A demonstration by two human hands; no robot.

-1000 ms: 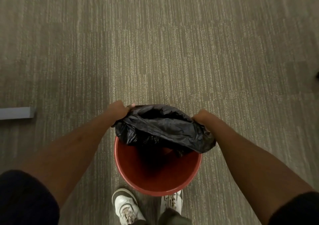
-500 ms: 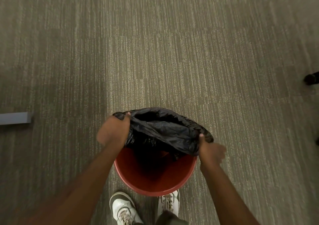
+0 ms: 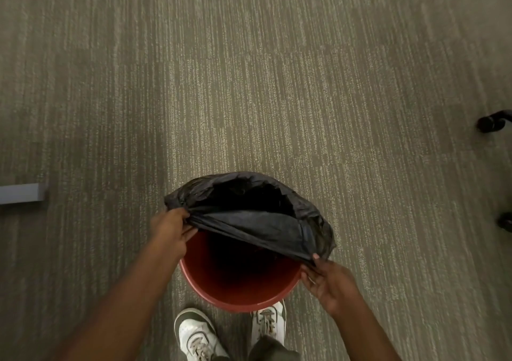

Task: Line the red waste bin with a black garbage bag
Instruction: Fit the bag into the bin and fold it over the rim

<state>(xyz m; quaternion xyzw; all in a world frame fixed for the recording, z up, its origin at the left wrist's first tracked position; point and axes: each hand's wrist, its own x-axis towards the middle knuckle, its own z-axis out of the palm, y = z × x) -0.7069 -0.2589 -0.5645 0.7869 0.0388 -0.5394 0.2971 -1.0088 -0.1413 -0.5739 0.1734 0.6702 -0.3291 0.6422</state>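
Observation:
A round red waste bin (image 3: 238, 298) stands on the carpet just in front of my feet. A black garbage bag (image 3: 257, 222) is draped over its far rim, and its mouth gapes open over the back half. The bag's near edge stretches taut across the opening between my hands. My left hand (image 3: 170, 229) pinches that edge at the bin's left rim. At the right rim, my right hand (image 3: 329, 280) grips the other end of the edge. The near half of the bin's red inside is bare.
My two white shoes (image 3: 198, 335) stand against the bin's near side. A grey bar (image 3: 22, 192) lies on the floor at the left edge. Black chair casters (image 3: 491, 121) sit at the right edge. Striped grey carpet (image 3: 249, 83) spreads all around.
The bag's far edge has been pulled down over the bin's far rim and its mouth has widened. Both hands slid back toward me along the rim, holding the near edge.

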